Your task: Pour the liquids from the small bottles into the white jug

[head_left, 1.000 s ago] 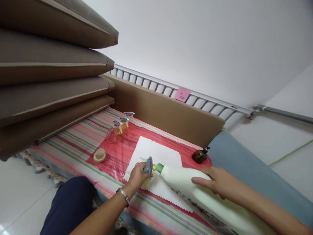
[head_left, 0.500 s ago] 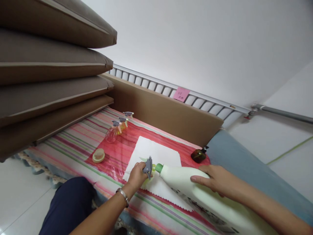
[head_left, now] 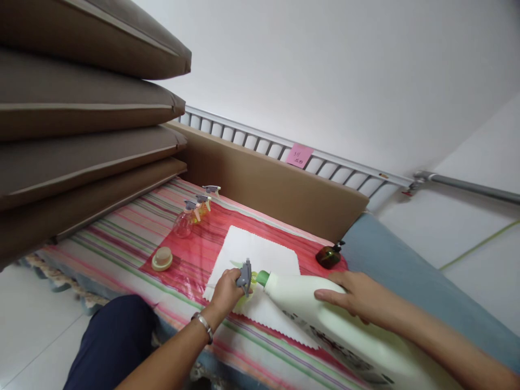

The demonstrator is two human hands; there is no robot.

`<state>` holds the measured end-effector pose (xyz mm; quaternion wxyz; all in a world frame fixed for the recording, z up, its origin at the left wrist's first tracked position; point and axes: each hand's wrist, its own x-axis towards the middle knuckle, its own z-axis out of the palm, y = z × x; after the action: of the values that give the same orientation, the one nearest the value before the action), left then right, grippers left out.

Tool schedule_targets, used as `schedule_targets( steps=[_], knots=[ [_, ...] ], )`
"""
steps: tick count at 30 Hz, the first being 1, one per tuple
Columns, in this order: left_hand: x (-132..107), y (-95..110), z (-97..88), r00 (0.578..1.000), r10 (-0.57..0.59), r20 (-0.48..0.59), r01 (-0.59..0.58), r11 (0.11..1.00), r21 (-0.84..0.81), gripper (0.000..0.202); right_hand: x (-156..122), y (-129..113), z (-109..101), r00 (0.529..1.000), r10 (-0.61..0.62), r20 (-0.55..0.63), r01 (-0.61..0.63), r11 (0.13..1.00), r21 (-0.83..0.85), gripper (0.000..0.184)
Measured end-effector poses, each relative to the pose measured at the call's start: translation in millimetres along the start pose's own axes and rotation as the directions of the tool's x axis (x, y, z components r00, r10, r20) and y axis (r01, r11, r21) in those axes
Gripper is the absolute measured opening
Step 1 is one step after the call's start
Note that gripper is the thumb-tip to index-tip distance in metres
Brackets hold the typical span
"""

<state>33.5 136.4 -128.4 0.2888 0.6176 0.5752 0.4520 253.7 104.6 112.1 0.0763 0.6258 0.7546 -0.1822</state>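
My left hand (head_left: 226,292) is closed around a grey trigger spray head (head_left: 244,277). Just beside it shows the yellow-green neck of a small clear bottle (head_left: 254,277); its body is mostly hidden, and I cannot tell whether my fingers grip it too. A large pale-green detergent jug (head_left: 303,295) lies tilted, its green spout (head_left: 263,278) at that bottle's neck. My right hand (head_left: 349,295) grips the jug from above, thumb along its side. Under both lies a white scallop-edged sheet (head_left: 260,246).
Several small spray bottles (head_left: 183,225) stand at the back left. Nearer is a round pale cap (head_left: 162,259). A dark brown pump bottle (head_left: 328,257) lies at the right. Stacked brown cushions (head_left: 93,130) rise at left; a brown board (head_left: 264,179) backs the striped cloth.
The whole view has shifted very slightly. Both hands, the spray head and the jug keep the same positions relative to each other.
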Motion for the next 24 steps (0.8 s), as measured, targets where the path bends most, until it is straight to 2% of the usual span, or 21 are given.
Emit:
schedule_targets(
  steps=[24],
  knots=[
    [0.2,-1.1,1.0,1.0,0.001,0.01,-0.001,1.0,0.008,0.028,-2.4,-1.6,-2.3,0.999,0.015,0.031,-0.015,1.0,0.003,0.039]
  ],
)
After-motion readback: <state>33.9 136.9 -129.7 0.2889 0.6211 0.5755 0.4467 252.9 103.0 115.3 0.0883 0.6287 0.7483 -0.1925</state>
